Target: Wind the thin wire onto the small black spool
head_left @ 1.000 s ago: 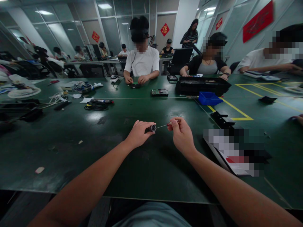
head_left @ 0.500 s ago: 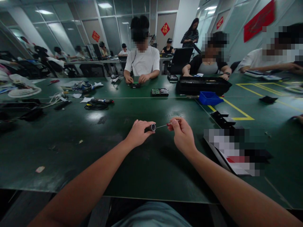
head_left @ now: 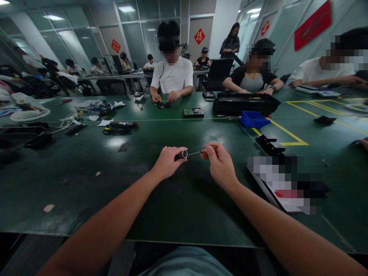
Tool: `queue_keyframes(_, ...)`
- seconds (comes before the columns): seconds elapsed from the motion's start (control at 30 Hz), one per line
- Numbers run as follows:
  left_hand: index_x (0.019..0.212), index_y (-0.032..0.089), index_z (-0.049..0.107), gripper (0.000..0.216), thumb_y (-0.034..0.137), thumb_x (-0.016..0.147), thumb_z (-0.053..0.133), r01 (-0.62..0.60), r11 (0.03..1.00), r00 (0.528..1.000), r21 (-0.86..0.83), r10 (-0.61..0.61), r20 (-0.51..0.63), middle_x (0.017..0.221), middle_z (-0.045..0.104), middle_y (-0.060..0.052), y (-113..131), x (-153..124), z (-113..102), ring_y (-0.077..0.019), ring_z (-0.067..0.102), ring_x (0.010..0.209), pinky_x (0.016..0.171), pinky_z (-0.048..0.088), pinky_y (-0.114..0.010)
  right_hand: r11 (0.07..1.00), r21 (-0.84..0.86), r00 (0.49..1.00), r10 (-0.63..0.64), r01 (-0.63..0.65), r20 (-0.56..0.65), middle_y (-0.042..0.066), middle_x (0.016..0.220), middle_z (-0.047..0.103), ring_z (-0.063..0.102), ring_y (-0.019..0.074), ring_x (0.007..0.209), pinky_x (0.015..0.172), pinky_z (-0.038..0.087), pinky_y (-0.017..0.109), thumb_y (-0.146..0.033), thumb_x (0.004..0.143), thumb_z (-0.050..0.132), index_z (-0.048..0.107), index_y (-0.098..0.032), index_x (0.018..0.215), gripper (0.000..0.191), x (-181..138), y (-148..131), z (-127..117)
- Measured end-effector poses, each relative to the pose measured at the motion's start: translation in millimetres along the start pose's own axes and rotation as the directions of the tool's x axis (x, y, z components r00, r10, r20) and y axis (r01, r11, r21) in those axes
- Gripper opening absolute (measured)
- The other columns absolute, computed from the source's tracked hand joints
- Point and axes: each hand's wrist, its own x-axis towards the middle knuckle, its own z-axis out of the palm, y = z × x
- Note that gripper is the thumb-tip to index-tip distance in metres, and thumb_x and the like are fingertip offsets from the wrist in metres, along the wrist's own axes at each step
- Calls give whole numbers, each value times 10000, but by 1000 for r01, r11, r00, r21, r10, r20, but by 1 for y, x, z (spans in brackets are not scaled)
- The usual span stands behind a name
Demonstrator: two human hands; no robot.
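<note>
My left hand (head_left: 167,162) is closed around a short dark cylinder (head_left: 183,154) whose silvery round end faces right. A screwdriver (head_left: 194,153) with a thin metal shaft and a reddish handle is pinched in my right hand (head_left: 220,161), its handle mostly hidden by the fingers. The shaft points left and its tip reaches the cylinder's open end; whether it goes inside I cannot tell. Both hands are held above the green tabletop (head_left: 172,211), in front of my body.
A coiled black cable (head_left: 117,128) lies left of centre. Farther back are a green circuit board (head_left: 193,112), a blue bin (head_left: 254,119) and a long black housing (head_left: 245,103). Papers (head_left: 273,188) lie right of my right forearm. Several people sit across the table.
Both hands have shifted very slightly left in the view, along with the whole scene. The grip on the cylinder and the screwdriver is the same.
</note>
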Motion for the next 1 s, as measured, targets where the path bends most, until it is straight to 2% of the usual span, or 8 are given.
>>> queue_keyframes(0.2, 1317, 272, 608, 386, 331, 939, 660, 15, 1000, 999, -6, -15, 35, 1117, 702, -26, 1, -1, 2, -244, 601, 1061, 1062, 365, -509, 1000, -16, 999, -4, 3, -48, 36, 858, 699, 670, 196, 784, 766, 533, 379, -414, 1003, 486, 602, -226, 990, 222, 1, 3, -1)
queue_keyframes(0.4, 1318, 270, 608, 393, 313, 932, 668, 14, 1000, 1000, -10, -14, 15, 1126, 696, -33, 1, 0, 1, -250, 594, 1076, 1090, 353, -530, 1000, 4, 1000, 18, -18, -19, 30, 817, 691, 664, 193, 744, 737, 526, 369, -418, 999, 484, 597, -223, 948, 231, 1, -1, 0)
queue_keyframes(0.73, 1334, 271, 600, 394, 326, 946, 642, 16, 1000, 1000, -15, -16, 19, 1131, 697, -40, 1, -1, 2, -245, 595, 1074, 1074, 371, -511, 993, -96, 997, -75, 72, -27, 33, 856, 700, 679, 197, 793, 756, 521, 360, -390, 1013, 466, 587, -231, 993, 201, -1, -4, -1)
queue_keyframes(1.0, 1319, 269, 609, 377, 323, 947, 640, 12, 1000, 1000, -10, -12, 8, 1161, 697, -38, 3, -1, -2, -248, 592, 1101, 1069, 364, -501, 1000, -16, 1000, 2, -2, 10, 29, 829, 687, 656, 197, 761, 750, 514, 361, -423, 1004, 476, 592, -235, 943, 230, 0, -5, -1)
